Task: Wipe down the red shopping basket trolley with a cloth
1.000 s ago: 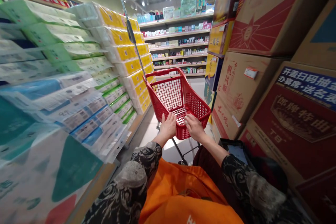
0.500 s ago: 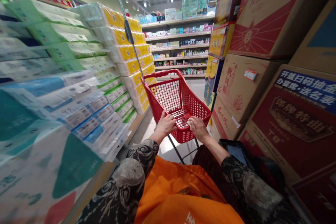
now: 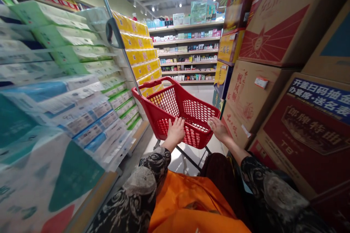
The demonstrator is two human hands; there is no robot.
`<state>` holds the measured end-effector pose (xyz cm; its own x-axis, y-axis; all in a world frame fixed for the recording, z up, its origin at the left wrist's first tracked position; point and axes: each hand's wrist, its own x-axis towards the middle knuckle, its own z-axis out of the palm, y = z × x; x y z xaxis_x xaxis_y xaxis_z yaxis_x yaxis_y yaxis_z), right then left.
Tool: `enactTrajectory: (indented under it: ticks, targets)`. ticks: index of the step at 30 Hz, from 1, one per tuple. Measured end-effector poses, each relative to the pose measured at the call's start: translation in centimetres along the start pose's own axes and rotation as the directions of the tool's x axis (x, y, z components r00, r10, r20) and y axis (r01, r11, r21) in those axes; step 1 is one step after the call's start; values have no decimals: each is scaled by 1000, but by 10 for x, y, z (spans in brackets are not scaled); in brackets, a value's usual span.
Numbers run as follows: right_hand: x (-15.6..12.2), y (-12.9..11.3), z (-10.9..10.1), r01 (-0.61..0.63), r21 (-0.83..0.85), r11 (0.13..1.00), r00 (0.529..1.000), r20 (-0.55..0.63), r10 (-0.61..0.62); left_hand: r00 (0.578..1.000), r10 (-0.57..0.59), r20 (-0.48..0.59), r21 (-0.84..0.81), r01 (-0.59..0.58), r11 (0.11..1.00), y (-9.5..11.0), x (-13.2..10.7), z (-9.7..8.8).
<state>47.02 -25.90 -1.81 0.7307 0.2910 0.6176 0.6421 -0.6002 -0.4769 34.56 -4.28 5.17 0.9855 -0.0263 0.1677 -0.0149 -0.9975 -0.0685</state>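
A red plastic shopping basket (image 3: 195,109) with grid walls rides on a dark wheeled frame in front of me. My left hand (image 3: 176,131) lies against its near side, fingers stretched out and spread over the rim. At the near right corner, my right hand (image 3: 219,129) has its fingers curled round a small pale crumpled cloth (image 3: 210,123), which looks like a rag or tissue. That hand touches or nearly touches the basket rim. From the basket's far left corner a grey metal pole (image 3: 131,65) with a dark oval grip (image 3: 114,32) slants upward.
Stacked tissue packs (image 3: 93,109) line the left side, with yellow packs (image 3: 139,47) farther on. Cardboard cartons (image 3: 254,91) are piled high on the right. Shelves of small boxes and bottles (image 3: 188,49) stand ahead. Pale floor (image 3: 191,89) shows between them.
The basket has turned, its far end and pole swinging left. My right hand has shifted right, away from my left hand, which now lies flatter with fingers spread.
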Motion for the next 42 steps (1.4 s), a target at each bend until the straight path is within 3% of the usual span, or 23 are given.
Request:
enactTrajectory:
  ticks: [4,8,10,13,17,21,27,29,36,39,42]
  targets:
    - [-9,-31,7,-56,14,998,997,-54,57,998,4,64,7,-4,1000,-10,-2,3]
    - [-21,-74,16,44,11,999,999,-3,-44,995,-17,96,-11,19,1000,-1,-4,3]
    - [-23,-84,19,64,-36,997,998,21,-64,994,10,113,-11,-9,1000,-1,-5,1]
    - [-22,-74,16,49,-86,995,999,18,-47,993,-2,118,12,1,1000,-14,-7,-4]
    - [-16,-47,7,10,-60,998,1000,-2,-10,980,-176,92,86,169,982,-49,-11,-7]
    - [-2,-58,18,-3,-9,1000,1000,-16,3,978,-155,138,87,144,986,-67,-15,-10]
    - [21,-99,49,79,27,997,996,50,-80,976,-111,189,75,98,992,-66,-15,-19]
    - [21,-94,49,92,14,996,994,62,-93,977,-98,192,68,86,994,-67,-16,-20]
    - [7,-44,23,65,-43,997,998,-20,-66,985,-66,157,44,60,997,-65,-18,-17]
    - [8,-50,27,18,-82,996,999,-46,-22,988,-60,145,39,55,998,-59,-15,-15]
    - [12,-75,45,38,-80,996,997,-67,-43,988,-57,141,35,53,998,-53,-13,-15]
